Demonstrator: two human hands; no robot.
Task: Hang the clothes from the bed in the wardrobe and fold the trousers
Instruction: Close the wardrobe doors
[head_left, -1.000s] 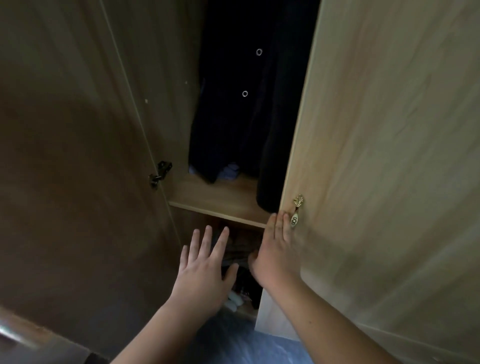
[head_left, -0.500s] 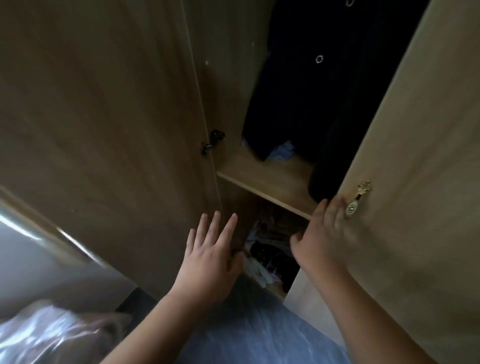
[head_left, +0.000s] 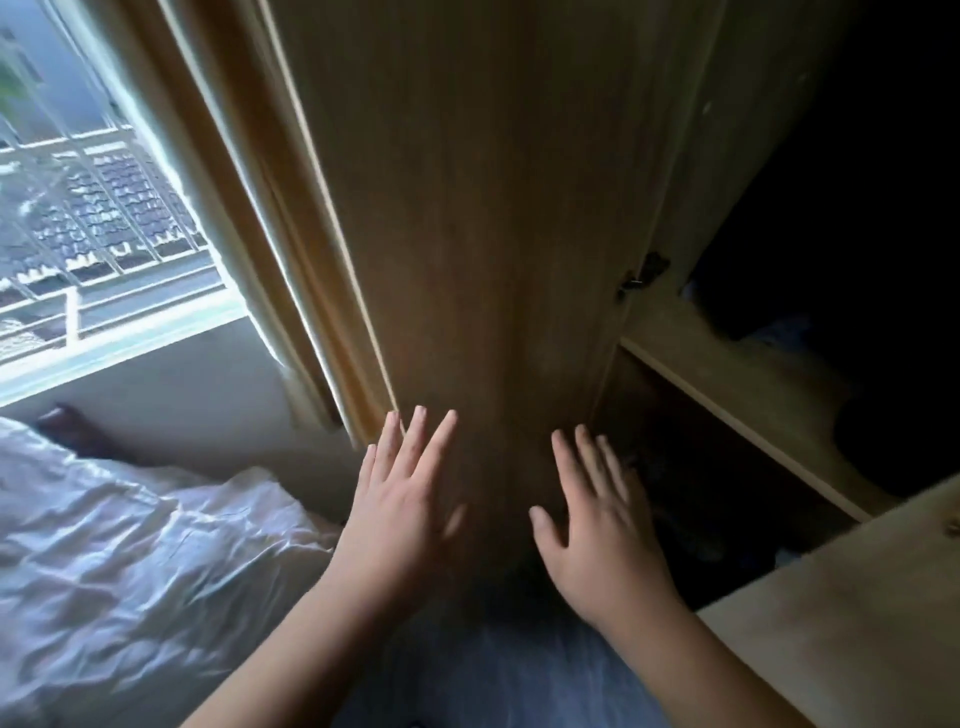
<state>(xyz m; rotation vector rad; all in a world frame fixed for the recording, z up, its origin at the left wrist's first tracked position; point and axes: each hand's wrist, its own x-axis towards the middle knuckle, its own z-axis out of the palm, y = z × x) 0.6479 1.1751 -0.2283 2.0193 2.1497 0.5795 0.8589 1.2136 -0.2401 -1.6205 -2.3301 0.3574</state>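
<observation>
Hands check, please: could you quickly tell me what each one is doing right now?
Left hand: open, fingers straight, holding nothing.
Right hand: open, fingers spread, holding nothing.

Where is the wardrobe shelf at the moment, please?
In the head view the wardrobe shelf runs along the right side, just right of the open left door, beyond the right hand and under dark hanging clothes.

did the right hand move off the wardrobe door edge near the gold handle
Yes. The right hand has left the right door's edge and moved left, now open in front of the open left door.
</observation>
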